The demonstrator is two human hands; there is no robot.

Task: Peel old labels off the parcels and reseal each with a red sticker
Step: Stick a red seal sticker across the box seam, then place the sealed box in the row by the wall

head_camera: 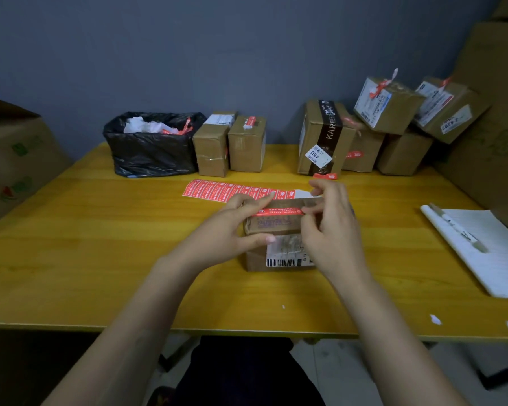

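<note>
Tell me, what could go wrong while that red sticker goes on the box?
1. The red sticker might wrinkle or land crooked on the parcel, since the left hand and right hand work at its two ends.
2. A barcode label is still on the parcel's front; it could get forgotten.
3. The tilted parcels stacked at the back right might tumble.

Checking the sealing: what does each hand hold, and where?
Left hand grips the parcel by its left end; right hand pinches the red sticker by its right end.
</note>
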